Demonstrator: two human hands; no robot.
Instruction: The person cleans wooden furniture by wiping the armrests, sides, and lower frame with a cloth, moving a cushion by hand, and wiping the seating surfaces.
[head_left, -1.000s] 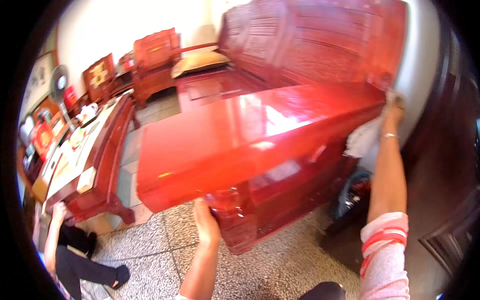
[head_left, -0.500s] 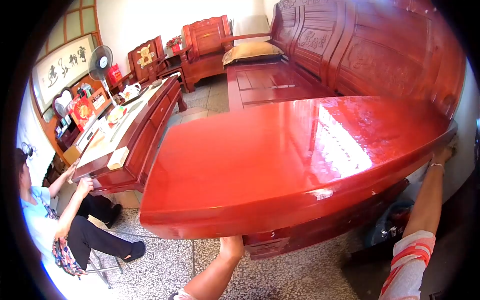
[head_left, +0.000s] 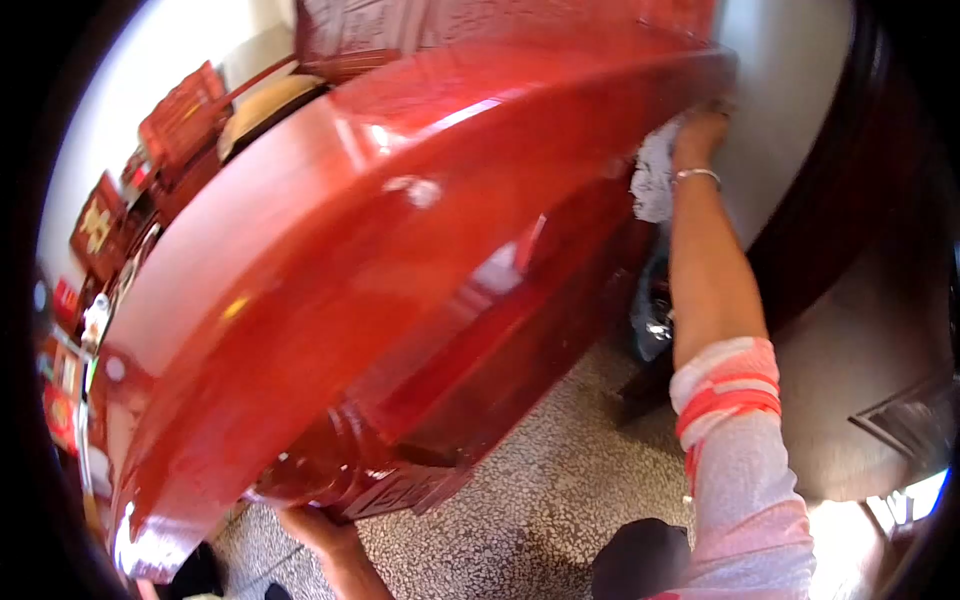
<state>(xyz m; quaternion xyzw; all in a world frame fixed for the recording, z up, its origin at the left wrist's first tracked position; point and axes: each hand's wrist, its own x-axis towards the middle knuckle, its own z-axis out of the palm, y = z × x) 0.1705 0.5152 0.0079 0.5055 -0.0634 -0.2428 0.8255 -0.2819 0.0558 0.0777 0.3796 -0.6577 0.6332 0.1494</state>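
Observation:
A large glossy red wooden table (head_left: 330, 250) with a thick curved edge fills the middle of the view, its underside and carved base showing. My left hand (head_left: 315, 528) is low under its near left end, against the underside, with the fingertips hidden. At the far right corner, my right hand (head_left: 706, 132), with a bracelet at the wrist, grips the edge; its fingers are partly blurred. A white lacy cloth (head_left: 655, 175) shows beside the right wrist.
Behind the table are a carved wooden bench (head_left: 360, 35), a yellow cushion (head_left: 265, 110) and wooden chairs (head_left: 180, 125). Dark wooden furniture (head_left: 860, 390) stands close on my right, with a bag (head_left: 652, 325) on the speckled floor (head_left: 540, 450).
The view has swung round and tilted. The table's underside now shows where its top did before, and both hands are still at its edges. The seated person has mostly left the view.

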